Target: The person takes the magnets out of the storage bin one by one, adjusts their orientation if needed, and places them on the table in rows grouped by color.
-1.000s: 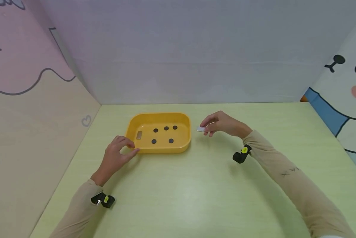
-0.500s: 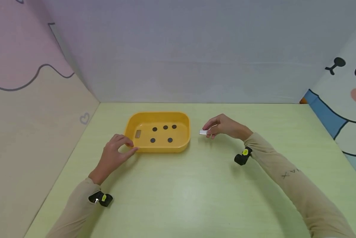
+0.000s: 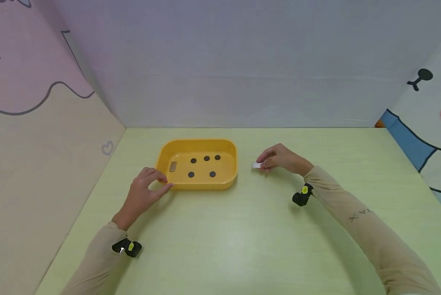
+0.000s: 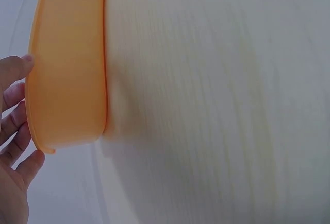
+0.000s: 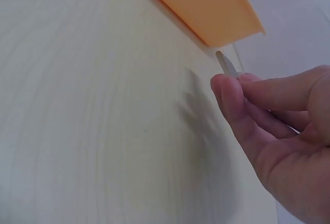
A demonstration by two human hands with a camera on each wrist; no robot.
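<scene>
Toward the far middle of the pale green tabletop (image 3: 228, 237) sits a shallow yellow tray (image 3: 198, 185), and both hands work at its sides. The left hand (image 3: 144, 193) is at the tray's near-left corner, fingers curled about the rim; the left wrist view shows the fingertips (image 4: 20, 65) against the tray's outer wall (image 4: 67, 80), so it grips and steadies the tray. The right hand (image 3: 284, 159) is just off the tray's right end, low over the tabletop, pinching a small flat silver bar (image 3: 257, 165) between thumb and fingertips. The right wrist view shows the bar (image 5: 226, 63) edge-on, poking out past the fingertips (image 5: 227, 87), with the tray's corner (image 5: 216, 13) just beyond it and not touching.

Inside the tray lie 5 dark round discs (image 3: 206, 158), 3 in a far row and 2 nearer, plus 1 brownish rectangular piece (image 3: 173, 166) near the left end.

Judging from this, handling the bar well means keeping the pinch firm on its flat faces, holding it level and low, and moving slowly near the tray, since the pieces look like magnets and could snap together. The left hand's hold on the rim should stay steady so the tray does not slide.
</scene>
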